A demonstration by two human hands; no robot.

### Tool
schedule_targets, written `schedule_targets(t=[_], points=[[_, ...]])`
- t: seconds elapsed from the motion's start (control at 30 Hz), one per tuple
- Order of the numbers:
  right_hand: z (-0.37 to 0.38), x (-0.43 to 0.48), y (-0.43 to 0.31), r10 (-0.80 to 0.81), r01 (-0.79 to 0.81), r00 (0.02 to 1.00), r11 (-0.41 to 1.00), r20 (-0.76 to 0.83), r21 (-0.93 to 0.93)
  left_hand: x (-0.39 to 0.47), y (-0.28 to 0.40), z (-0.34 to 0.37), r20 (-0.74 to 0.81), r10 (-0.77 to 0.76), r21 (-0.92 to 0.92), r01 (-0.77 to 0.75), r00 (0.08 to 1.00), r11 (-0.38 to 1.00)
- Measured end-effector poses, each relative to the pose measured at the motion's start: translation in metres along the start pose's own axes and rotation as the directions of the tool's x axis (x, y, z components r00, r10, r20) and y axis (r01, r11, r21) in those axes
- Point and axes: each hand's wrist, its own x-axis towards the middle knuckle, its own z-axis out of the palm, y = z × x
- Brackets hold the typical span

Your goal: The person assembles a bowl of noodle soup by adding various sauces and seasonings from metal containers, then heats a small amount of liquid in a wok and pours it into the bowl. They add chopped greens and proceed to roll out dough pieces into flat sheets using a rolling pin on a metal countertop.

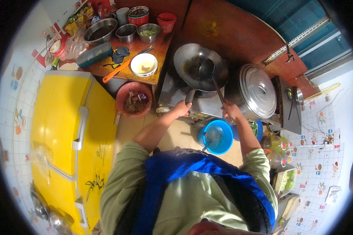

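My left hand point(181, 108) grips the handle of a dark steel wok point(185, 63), which sits over the metal stove point(206, 106). In my right hand point(232, 111) is the long handle of a ladle point(218, 88). The ladle's bowl rests down inside the wok, near its middle. Dark, shiny patches mark the wok's inner surface; I cannot tell whether there is oil in it. Close to my right hand stands a large metal pot with a lid point(254, 91). Left of the stove, a white bowl point(144, 65) holding pale yellow liquid stands on a wooden counter point(123, 69).
An orange-handled tool point(117, 72), steel bowls point(126, 33) and red tubs point(166, 23) crowd the counter. Below are a reddish basin of scraps point(133, 99) and a blue bucket of water point(217, 137). A yellow refrigerator point(61, 117) stands left; oil bottles point(278, 144) stand right.
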Motion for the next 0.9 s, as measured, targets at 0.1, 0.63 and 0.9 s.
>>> schedule_targets(t=[0.1, 0.63, 0.9], points=[[-0.002, -0.002, 0.006, 0.010, -0.006, 0.998, 0.998, 0.061, -0.056, -0.002, 0.003, -0.001, -0.035, 0.005, -0.044, -0.006, 0.999, 0.999], [-0.010, -0.004, 0.015, -0.243, 0.190, 0.968, 0.877, -0.067, -0.441, -0.046, -0.196, -0.022, -0.040, -0.138, -0.518, 0.097, 0.990, 0.850], [0.024, 0.034, -0.016, 0.259, -0.366, 0.928, 0.759, 0.267, 0.538, -0.101, -0.368, -0.061, -0.037, 0.426, 0.692, -0.285, 0.904, 0.664]])
